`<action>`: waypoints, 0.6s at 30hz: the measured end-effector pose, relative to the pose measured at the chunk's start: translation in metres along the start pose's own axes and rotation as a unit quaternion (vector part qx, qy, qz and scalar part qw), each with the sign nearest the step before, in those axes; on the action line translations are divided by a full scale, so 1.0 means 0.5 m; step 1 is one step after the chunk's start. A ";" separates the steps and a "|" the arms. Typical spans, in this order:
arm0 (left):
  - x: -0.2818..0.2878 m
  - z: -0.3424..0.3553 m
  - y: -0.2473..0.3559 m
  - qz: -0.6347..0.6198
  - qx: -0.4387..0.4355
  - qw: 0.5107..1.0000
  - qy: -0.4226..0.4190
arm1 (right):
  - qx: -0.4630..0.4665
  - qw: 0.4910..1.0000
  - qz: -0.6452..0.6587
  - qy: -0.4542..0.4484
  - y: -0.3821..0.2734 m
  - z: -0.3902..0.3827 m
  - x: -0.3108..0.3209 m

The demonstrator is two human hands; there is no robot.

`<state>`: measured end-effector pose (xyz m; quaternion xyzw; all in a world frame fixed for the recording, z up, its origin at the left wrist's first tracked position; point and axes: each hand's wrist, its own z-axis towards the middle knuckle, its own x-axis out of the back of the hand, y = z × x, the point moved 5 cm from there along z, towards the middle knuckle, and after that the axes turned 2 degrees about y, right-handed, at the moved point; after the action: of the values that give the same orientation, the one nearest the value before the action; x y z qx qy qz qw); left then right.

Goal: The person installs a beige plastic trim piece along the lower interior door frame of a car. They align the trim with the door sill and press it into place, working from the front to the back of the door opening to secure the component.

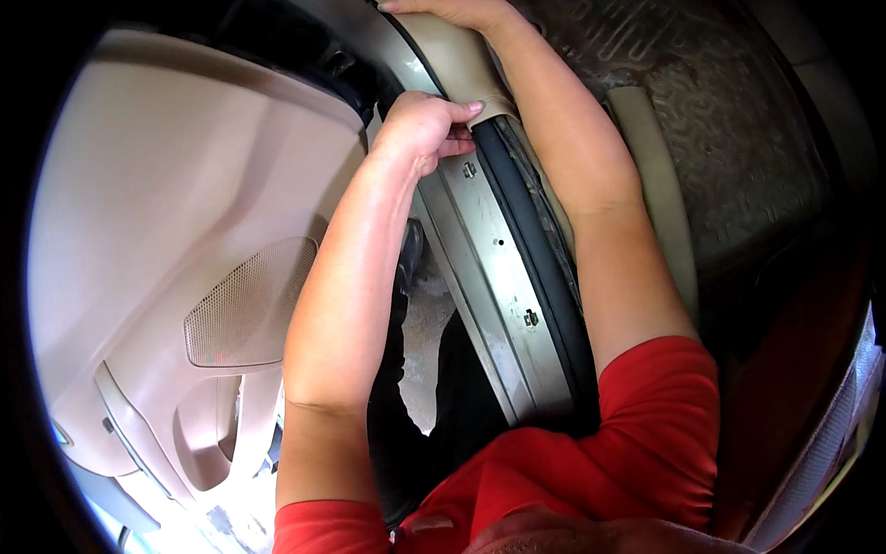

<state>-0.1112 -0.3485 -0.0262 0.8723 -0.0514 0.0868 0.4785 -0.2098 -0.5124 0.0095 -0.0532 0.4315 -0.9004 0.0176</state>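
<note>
A beige trim panel (pixel 452 51) runs along the upper part of a car's door sill. My left hand (pixel 429 129) pinches its near end, thumb on top and fingers curled beneath at the sill's side. Farther up, my right hand (pixel 452 9) reaches across the same panel and grips it over its width; the frame's top edge cuts off part of that hand. Below the panel's end the bare metal sill (pixel 494 268) is exposed, with small metal clips (pixel 531 318) on it. A dark rubber seal (pixel 531 212) follows the sill's inner side.
On the left stands an open beige door panel (pixel 185 166) with a speaker grille (pixel 249 305). Right of the sill lies a dark, patterned floor mat (pixel 729 138), with a loose beige strip (pixel 655 175) along its edge. My legs are below, outside the sill.
</note>
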 end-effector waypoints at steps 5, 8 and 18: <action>-0.009 -0.011 -0.009 -0.042 -0.039 0.997 0.047 | -0.035 0.999 0.011 -0.001 -0.032 -0.007 -0.001; -0.010 -0.007 -0.019 -0.043 -0.038 0.997 0.043 | -0.028 0.999 0.025 -0.003 -0.030 -0.006 0.006; 0.026 0.002 0.014 0.043 -0.173 0.982 0.061 | -0.043 0.999 -0.025 0.000 -0.008 -0.004 0.004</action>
<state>-0.0997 -0.3531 -0.0183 0.7665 -0.0735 0.1502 0.6201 -0.2119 -0.5085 0.0114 -0.0646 0.4688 -0.8809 -0.0072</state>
